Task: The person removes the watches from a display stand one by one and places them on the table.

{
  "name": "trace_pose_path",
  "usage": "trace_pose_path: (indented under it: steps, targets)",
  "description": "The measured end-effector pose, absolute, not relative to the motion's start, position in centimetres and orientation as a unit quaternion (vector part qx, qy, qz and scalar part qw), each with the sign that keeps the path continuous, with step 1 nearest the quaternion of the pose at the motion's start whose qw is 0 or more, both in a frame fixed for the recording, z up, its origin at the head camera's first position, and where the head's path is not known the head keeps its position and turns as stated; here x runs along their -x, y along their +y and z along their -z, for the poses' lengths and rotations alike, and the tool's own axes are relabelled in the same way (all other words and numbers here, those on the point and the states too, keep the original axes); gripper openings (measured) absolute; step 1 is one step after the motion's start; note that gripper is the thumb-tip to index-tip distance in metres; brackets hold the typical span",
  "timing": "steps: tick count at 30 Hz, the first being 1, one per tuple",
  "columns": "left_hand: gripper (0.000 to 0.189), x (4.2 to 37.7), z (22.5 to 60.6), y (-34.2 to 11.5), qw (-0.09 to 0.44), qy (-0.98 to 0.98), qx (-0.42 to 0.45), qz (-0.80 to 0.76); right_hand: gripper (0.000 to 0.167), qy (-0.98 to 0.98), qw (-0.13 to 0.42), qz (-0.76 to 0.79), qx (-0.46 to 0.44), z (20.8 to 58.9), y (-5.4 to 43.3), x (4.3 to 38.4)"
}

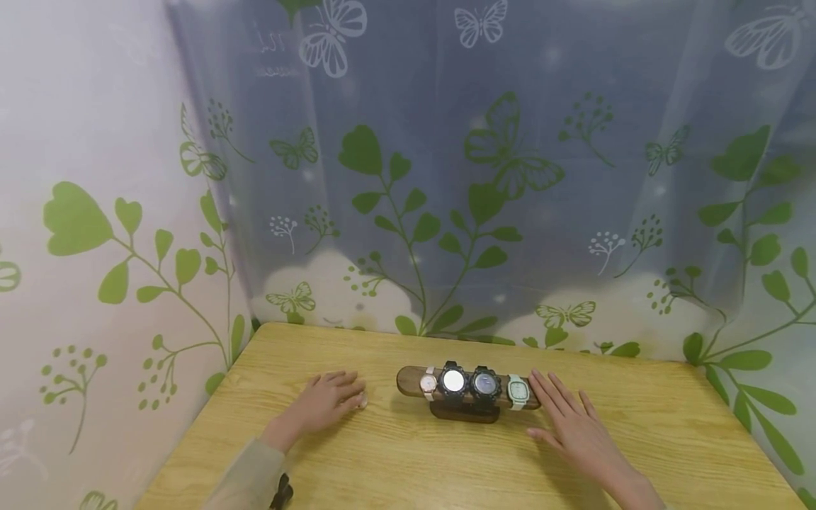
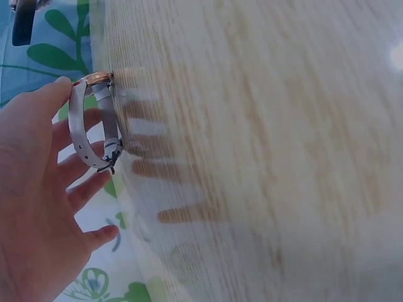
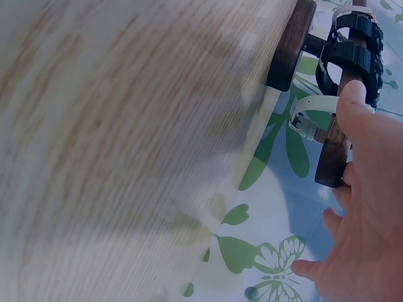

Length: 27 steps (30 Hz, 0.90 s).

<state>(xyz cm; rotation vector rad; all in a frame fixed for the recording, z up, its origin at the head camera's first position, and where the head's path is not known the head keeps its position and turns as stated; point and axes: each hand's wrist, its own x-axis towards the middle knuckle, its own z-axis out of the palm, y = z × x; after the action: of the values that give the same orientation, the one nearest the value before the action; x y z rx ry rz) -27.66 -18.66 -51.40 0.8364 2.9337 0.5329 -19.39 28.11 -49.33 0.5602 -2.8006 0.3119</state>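
My left hand (image 1: 328, 402) is over the table on the left, fingers mostly straight and spread. By its thumb is a wristwatch (image 2: 77, 123) with a pale strap buckled into a loop and a rose-gold case. In the left wrist view the thumb tip meets the case and the other fingers lie behind the loop. To the right, a dark wooden watch stand (image 1: 411, 380) carries several watches: a small pale one (image 1: 428, 383), two black ones (image 1: 453, 381) and a mint-green one (image 1: 518, 391). My right hand (image 1: 583, 439), fingers extended, is at the stand's right end, beside the mint-green watch.
The light wooden table (image 1: 382, 467) reaches back to a hanging curtain (image 1: 421, 177) printed with leaves and butterflies. A similar patterned curtain (image 1: 115, 319) borders the left side. A dark object (image 1: 281, 490) shows near my left sleeve.
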Motion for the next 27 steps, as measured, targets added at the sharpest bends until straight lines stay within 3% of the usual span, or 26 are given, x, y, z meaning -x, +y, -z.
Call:
trace_pose_path:
  steps: [6,14,27]
  targets:
    - [0.046,27.8,51.6,-18.8,-0.017,0.935,-0.297,-0.191,0.090,-0.966,0.134,-0.107,-0.193,49.4,28.1,19.4]
    - [0.034,27.9,51.3,-18.6,-0.116,0.923,-0.310,-0.198,0.091,-0.964,0.142,-0.105,-0.198,49.4,28.1,19.3]
    - [0.044,27.4,50.2,-17.6,-0.194,0.904,-0.319,-0.207,0.091,-0.961,0.153,-0.105,-0.205,49.6,28.2,19.4]
